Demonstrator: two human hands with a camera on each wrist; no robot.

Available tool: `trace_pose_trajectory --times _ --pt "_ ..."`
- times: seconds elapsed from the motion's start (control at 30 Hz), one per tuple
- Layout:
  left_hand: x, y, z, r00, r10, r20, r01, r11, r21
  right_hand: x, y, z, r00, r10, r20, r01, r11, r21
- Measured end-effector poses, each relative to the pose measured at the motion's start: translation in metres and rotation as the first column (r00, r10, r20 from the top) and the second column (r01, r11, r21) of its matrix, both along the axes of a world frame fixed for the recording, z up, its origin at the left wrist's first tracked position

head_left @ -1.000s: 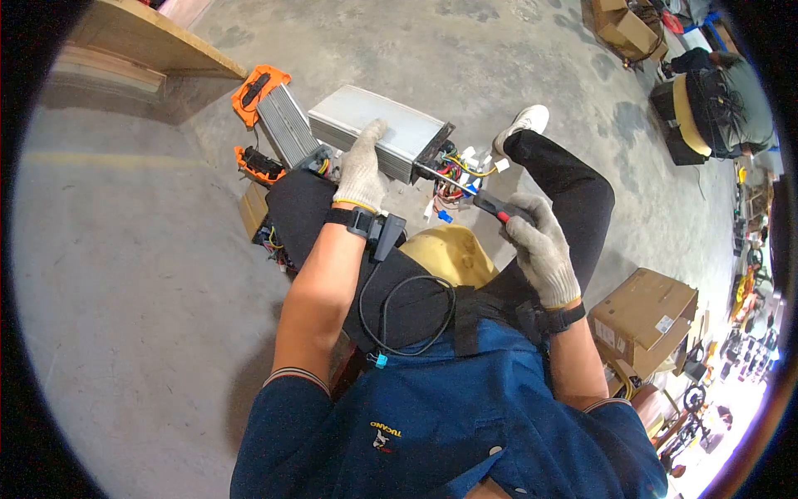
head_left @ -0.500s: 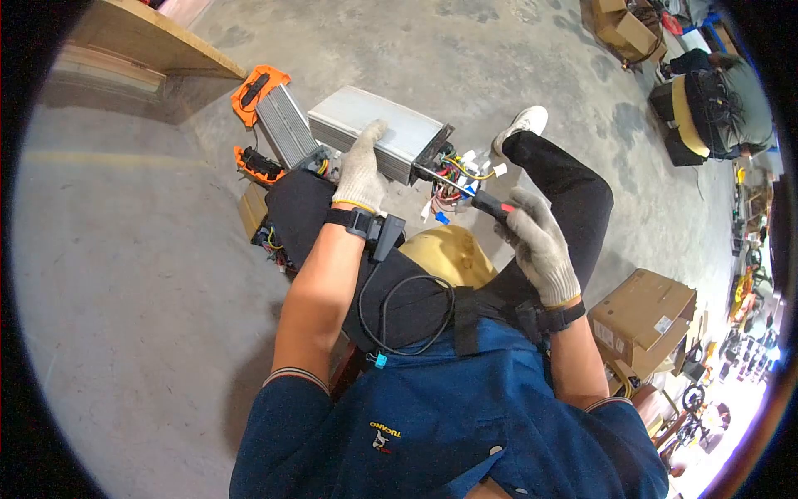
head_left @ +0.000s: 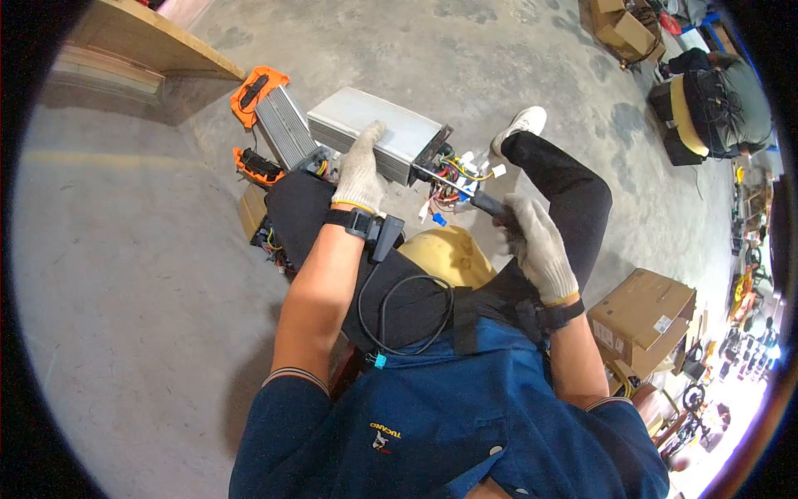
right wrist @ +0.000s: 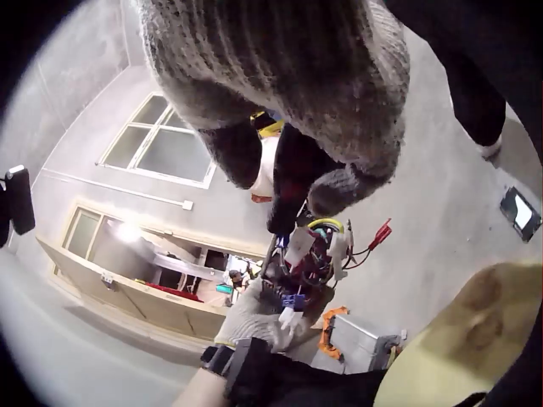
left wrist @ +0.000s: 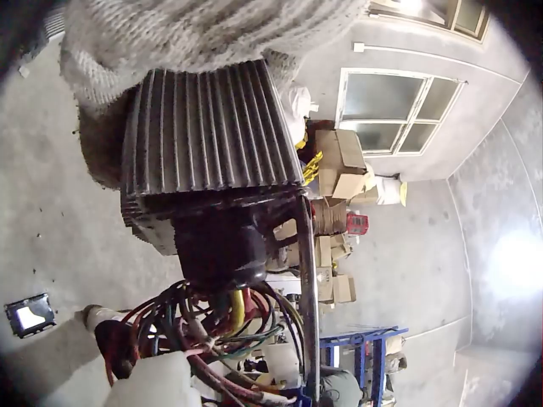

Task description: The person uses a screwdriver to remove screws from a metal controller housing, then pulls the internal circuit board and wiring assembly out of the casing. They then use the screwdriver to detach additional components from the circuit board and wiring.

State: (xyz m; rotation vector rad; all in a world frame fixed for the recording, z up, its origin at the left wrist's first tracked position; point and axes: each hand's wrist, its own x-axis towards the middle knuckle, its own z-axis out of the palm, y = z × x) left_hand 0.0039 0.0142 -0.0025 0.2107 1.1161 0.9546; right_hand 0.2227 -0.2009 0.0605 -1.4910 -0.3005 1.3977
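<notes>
A silver ribbed metal box point(head_left: 376, 121) lies under the gloved left hand point(head_left: 361, 170), whose thumb rests on its top while the fingers wrap its side. The right hand point(head_left: 540, 249), also gloved, grips the dark handle of a screwdriver point(head_left: 485, 202). Its shaft reaches the wired end of the box. From that end hangs a bundle of coloured wires point(head_left: 453, 179) with white and blue connectors. In the left wrist view the shaft runs past the box's finned side point(left wrist: 216, 127); the tip's exact contact is hidden. The right wrist view shows the glove point(right wrist: 288, 76) around the handle.
A second finned box point(head_left: 287, 125) with orange end pieces point(head_left: 259, 93) lies left of the held one. A wooden panel point(head_left: 150, 37) stands at the upper left. Cardboard boxes point(head_left: 644, 312) are at the right, and another person point(head_left: 744, 104) is bent over at the far right.
The right hand's fingers have shifted around the screwdriver handle, covering the red part seen before. The handle has turned, and the tool sits slightly lower. The left hand stays on the box.
</notes>
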Motion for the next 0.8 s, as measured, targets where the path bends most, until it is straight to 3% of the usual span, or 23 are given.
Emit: trace_pose_trajectory --times 0.1,0.27,0.4,0.47,0.5,0.67,0.8 --pt "-0.003 0.001 -0.004 0.999 -0.009 0.052 0.009 1.000 0.007 0.009 -0.003 -0.005 0.987 0.144 -0.070 -0.145 0.989 -0.012" --pt "-0.004 -0.001 -0.001 0.998 -0.045 0.052 0.044 0.999 0.016 -0.004 -0.006 -0.016 0.999 -0.035 0.003 0.035 0.992 0.118" --pt "-0.001 -0.001 0.000 0.999 -0.013 0.050 0.012 1.000 0.008 0.001 -0.002 -0.002 0.994 -0.027 -0.109 0.030 0.999 0.025" --pt "0.000 -0.003 0.003 0.999 -0.017 0.042 0.016 1.000 0.013 0.018 -0.009 -0.020 0.988 0.130 -0.080 -0.131 0.991 -0.008" --pt "-0.001 -0.003 0.004 0.999 -0.018 0.031 0.017 1.000 0.018 0.014 -0.008 -0.021 0.988 0.132 -0.081 -0.133 0.991 -0.006" --pt "-0.001 -0.003 0.006 0.999 -0.038 0.010 0.038 0.999 -0.001 -0.003 -0.005 -0.020 0.998 -0.058 -0.007 0.059 0.985 0.164" --pt "0.000 -0.003 0.004 1.000 -0.014 0.024 0.013 0.999 0.037 0.002 -0.003 -0.002 0.988 -0.041 -0.150 0.054 0.995 0.085"
